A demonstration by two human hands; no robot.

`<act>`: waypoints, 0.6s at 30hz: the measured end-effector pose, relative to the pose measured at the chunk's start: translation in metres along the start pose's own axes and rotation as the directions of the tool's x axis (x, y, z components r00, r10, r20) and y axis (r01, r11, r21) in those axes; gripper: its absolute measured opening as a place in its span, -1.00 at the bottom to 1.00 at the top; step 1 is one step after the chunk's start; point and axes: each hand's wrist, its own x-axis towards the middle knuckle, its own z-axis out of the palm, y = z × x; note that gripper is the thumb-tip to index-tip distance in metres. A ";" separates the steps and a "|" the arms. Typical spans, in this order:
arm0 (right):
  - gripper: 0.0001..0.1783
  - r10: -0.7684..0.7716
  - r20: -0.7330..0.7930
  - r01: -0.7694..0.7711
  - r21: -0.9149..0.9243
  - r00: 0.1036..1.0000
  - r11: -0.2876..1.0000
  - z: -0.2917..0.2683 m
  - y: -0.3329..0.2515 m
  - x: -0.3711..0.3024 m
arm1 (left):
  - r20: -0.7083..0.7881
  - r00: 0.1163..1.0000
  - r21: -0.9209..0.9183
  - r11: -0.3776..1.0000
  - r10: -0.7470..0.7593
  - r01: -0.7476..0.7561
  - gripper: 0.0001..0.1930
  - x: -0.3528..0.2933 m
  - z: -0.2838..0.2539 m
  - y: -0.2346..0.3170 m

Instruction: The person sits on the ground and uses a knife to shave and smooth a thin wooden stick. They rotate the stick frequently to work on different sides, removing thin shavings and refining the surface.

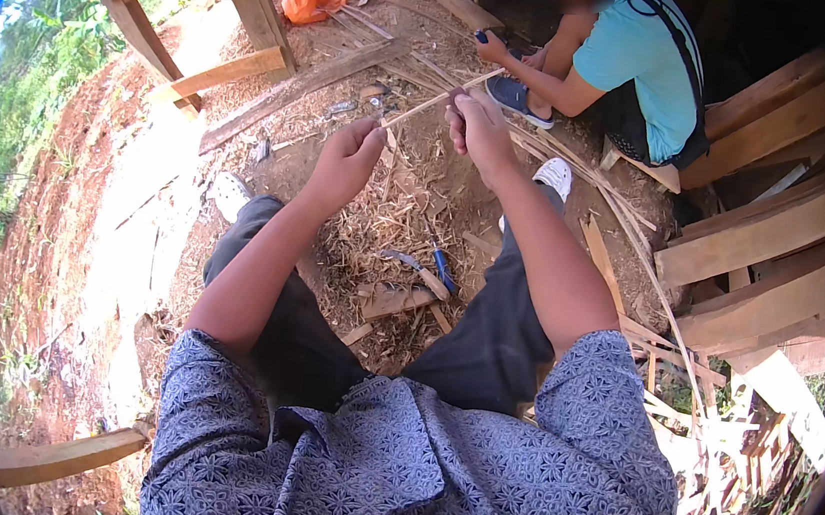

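Observation:
A thin pale wooden strip (414, 113) stretches between my two hands, out in front of my knees. Its near end is pinched by my left hand (345, 162), thumb on top. My right hand (481, 136) is closed round the strip farther along, and the strip runs on past it toward the upper right. A small brown piece (456, 93) shows at the right fingertips; I cannot make out what it is. On the ground between my legs lie a curved-bladed knife (419, 270) with a wooden handle and a blue-handled tool (445, 267), beside a wood block (396, 302).
Wood shavings (370, 228) cover the ground between my feet. A person in a turquoise shirt (645, 56) sits at the upper right. Stacked timber beams (767, 234) stand on the right, long strips (628, 215) near them. An orange bag (313, 4) lies beyond a plank (294, 94).

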 end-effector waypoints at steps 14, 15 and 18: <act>-0.68 -0.123 -0.113 0.110 -0.111 0.986 0.988 -0.015 -0.008 0.031 | 0.232 0.942 0.779 0.533 0.241 -0.329 -0.66 0.035 -0.011 0.058; -0.70 -0.164 -0.115 0.150 -0.124 0.980 0.981 -0.016 -0.005 0.038 | 0.237 0.935 0.774 0.530 0.264 -0.346 -0.67 0.042 -0.010 0.056; -0.72 -0.197 -0.132 0.174 -0.168 0.972 0.970 -0.014 0.010 0.039 | 0.245 0.923 0.743 0.555 0.296 -0.375 -0.70 0.037 -0.010 0.050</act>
